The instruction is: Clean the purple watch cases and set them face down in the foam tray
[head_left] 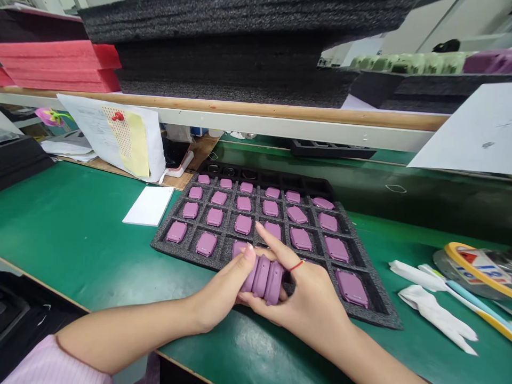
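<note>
Mauve plastic housings (262, 278) are being held as a row of three, each standing on edge with its long axis upright, the row running sideways over the near edge of a charcoal foam tray (383, 314). The left hand (219, 285) is pinching one end closed while the right hand (308, 293) is wrapping the other. Matching housings are sitting in the tray's compartments on a green bench mat (76, 250). White gloves (434, 306) are lying nearby; print on a yellow-rimmed roll (478, 269) is too small to read.
</note>
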A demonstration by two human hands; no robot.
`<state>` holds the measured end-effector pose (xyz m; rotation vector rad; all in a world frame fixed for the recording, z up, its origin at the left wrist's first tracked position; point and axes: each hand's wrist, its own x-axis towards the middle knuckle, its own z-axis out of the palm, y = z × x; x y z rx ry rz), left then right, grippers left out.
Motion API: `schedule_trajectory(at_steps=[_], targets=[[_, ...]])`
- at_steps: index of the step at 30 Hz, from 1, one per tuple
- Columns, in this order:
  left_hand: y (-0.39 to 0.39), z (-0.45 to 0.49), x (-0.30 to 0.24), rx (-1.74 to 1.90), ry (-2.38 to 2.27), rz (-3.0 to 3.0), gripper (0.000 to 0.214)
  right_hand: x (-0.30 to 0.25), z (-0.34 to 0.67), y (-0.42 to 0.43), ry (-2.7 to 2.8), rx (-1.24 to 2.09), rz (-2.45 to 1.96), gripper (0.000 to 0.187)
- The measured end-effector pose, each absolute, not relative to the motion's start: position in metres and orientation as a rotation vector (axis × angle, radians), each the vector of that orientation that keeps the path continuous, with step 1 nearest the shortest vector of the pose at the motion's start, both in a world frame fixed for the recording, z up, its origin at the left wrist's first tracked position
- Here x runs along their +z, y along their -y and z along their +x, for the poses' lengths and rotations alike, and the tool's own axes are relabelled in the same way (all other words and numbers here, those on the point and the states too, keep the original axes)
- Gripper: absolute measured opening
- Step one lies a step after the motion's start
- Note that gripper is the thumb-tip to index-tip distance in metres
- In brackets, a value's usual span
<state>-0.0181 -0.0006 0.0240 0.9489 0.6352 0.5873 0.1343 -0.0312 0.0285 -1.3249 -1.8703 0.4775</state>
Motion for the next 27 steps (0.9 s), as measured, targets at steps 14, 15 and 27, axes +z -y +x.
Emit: schedule_trajectory(at_steps=[14,15,27], targets=[[-0.01,-0.021,0.035,0.46,-0.593,0.926,0.041,0.034,0.139,0.036,1.767,0.878,-1.208,0.096],[-0.01,-0.021,0.034,0.457,-0.611,0.898,0.042,0.037,0.14,0.037,1.755,0.965,-1.194,0.093],[0.001,-0.018,0.043,0.477,-0.686,0.758,0.038,0.03,0.143,0.029,1.801,0.787,-1.113,0.039]])
